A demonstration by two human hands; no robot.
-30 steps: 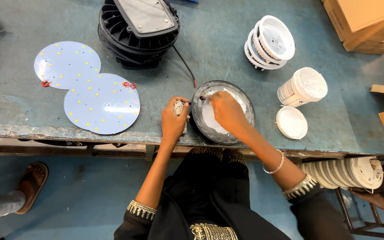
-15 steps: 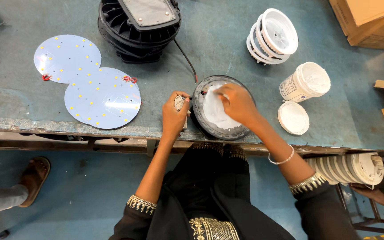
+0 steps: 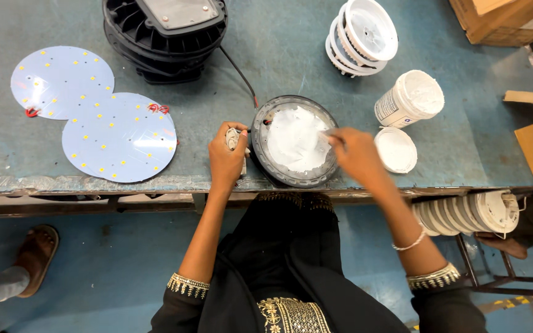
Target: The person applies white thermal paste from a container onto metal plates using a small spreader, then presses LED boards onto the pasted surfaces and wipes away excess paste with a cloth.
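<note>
A round dark metal lamp housing point(image 3: 266, 161) lies at the near edge of the blue-grey table point(image 3: 279, 55), its inside smeared with white paste point(image 3: 294, 139). My left hand point(image 3: 225, 159) grips a small pale part on the housing's left rim. My right hand point(image 3: 356, 154) sits over the right rim, fingers pinched on a small spreading tool whose tip touches the paste. An open white tub of paste point(image 3: 409, 97) and its round lid point(image 3: 396, 150) rest just right of the housing.
Two round white LED boards point(image 3: 118, 137) point(image 3: 61, 82) lie at the left. A large black finned lamp body point(image 3: 165, 34) stands at the back, stacked white rings point(image 3: 362, 34) beside it. Cardboard boxes point(image 3: 507, 18) fill the far right. Another person's sandalled foot point(image 3: 35, 253) is lower left.
My right hand has slid from the housing's middle to its right rim, spreading the paste. My left hand stays on the left rim.
</note>
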